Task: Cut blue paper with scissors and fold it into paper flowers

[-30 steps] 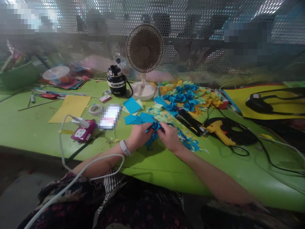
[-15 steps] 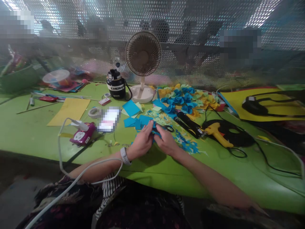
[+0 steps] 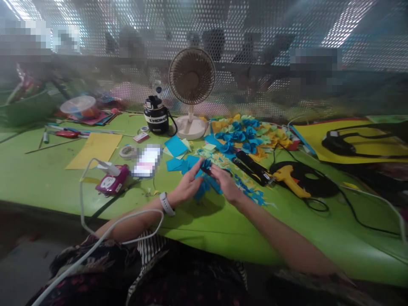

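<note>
Right hand (image 3: 225,183) pinches blue paper (image 3: 207,163) inside the table's (image 3: 197,225) front edge, left hand's (image 3: 187,184) grip unclear; uneven pressure could crease it.

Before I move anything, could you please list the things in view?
Fan: one, beige, back
Bottle: one, black-white, left of fan
Paper flowers: many, blue-yellow-green, right of fan
Stapler-like tool: one, black, right of hands
Glue gun: one, yellow, far side of tool
Blue squares: several, beyond hands
Scraps: many, mixed, near right hand
Phone: one, bright, left
Adapter: one, purple, left
Basket: one, green, far left
Table: one, green, underneath
Folded paper: one, blue, between hands
Left hand: one, left of folded paper
Right hand: one, right of it
</note>
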A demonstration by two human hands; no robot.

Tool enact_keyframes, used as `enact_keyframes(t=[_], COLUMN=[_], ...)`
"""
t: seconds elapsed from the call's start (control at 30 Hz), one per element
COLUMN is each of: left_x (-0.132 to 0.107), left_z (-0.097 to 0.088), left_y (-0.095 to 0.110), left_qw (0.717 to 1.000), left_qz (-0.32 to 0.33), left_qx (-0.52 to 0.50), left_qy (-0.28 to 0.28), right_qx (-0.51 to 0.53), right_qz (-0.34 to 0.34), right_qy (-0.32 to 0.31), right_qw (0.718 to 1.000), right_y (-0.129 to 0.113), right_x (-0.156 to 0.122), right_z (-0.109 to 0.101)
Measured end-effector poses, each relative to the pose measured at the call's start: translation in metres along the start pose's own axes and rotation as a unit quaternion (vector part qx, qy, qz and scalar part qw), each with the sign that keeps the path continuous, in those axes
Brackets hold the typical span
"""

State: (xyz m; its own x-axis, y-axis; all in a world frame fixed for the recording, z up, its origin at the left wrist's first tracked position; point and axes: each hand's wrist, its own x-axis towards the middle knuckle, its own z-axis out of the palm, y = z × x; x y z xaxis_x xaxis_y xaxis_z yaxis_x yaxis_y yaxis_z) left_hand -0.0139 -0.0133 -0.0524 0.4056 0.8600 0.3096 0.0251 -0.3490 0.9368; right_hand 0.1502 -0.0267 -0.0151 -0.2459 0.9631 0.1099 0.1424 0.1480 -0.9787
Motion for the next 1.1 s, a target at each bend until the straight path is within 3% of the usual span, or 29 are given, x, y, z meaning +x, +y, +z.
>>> enact_keyframes(t=[0.17, 0.37, 0.57, 0.77, 0.87, 1.1], left_x=[0.011, 0.015, 0.015, 0.016, 0.016, 0.015], left_z=[-0.001, -0.006, -0.014, -0.011, -0.01, -0.008], left_y=[-0.004, 0.002, 0.015, 0.019, 0.019, 0.018], left_qw=[0.993, 0.993, 0.992, 0.966, 0.954, 0.96], left_qz=[-0.068, -0.08, -0.093, -0.153, -0.177, -0.152], left_qx=[-0.077, -0.032, -0.022, -0.187, -0.22, -0.206], left_qy=[0.06, 0.079, 0.077, 0.088, 0.098, 0.111], right_qx=[-0.067, -0.165, -0.087, -0.002, 0.037, 0.055], right_qz=[-0.004, -0.032, -0.011, 0.011, 0.019, 0.04], right_qy=[0.001, 0.058, 0.05, 0.049, 0.052, 0.052], right_qw=[0.998, 0.984, 0.995, 0.999, 0.998, 0.996], right_y=[0.007, 0.014, 0.02, 0.014, 0.009, 0.006], right_x=[0.007, 0.008, 0.012, 0.009, 0.007, 0.005], right_z=[-0.009, -0.015, -0.019, -0.014, -0.01, -0.006])
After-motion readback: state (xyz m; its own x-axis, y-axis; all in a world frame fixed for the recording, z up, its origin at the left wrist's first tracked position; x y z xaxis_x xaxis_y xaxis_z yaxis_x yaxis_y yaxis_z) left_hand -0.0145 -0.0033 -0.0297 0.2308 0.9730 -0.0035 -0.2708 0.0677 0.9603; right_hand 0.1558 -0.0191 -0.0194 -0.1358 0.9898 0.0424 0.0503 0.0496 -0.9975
